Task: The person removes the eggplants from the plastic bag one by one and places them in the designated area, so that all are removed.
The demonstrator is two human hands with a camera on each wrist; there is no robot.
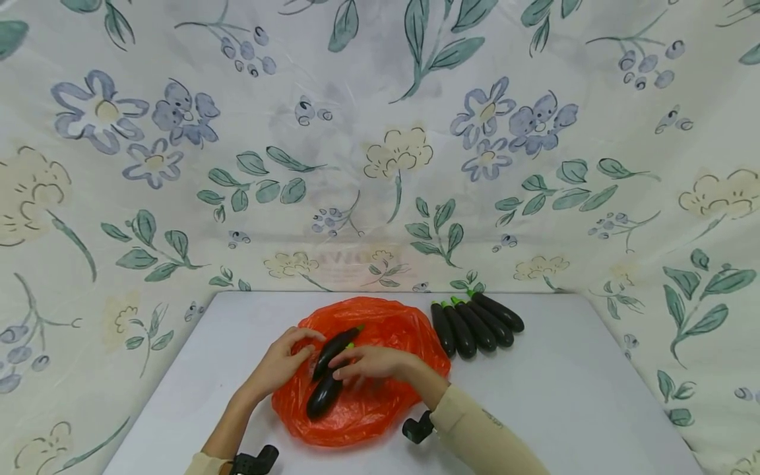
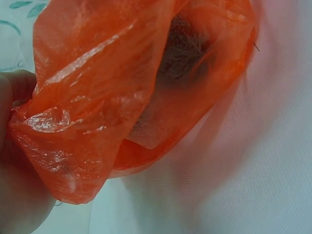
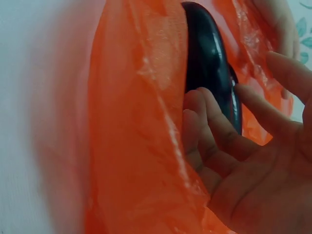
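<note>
Two dark, glossy eggplants lie on an orange-red plastic bag (image 1: 392, 389). The upper eggplant (image 1: 336, 348) slants with its green stem pointing up and right; beside it, nearer the person, is the lower eggplant (image 1: 324, 396). My right hand (image 1: 374, 364) reaches in from the right, loosely bent fingers over the lower eggplant's stem end. In the right wrist view its fingertips lie beside this dark eggplant (image 3: 207, 53), thumb apart. At the bag's left side, my left hand (image 1: 285, 363) is by the upper eggplant, thumb and forefinger apart; bag film partly hides it in the left wrist view.
Several more eggplants (image 1: 475, 323) lie side by side right of the bag, stems toward the back. The white table (image 1: 564, 396) meets a floral cloth backdrop (image 1: 356, 132) at its far edge. A small black camera (image 1: 418, 427) sits at the right wrist.
</note>
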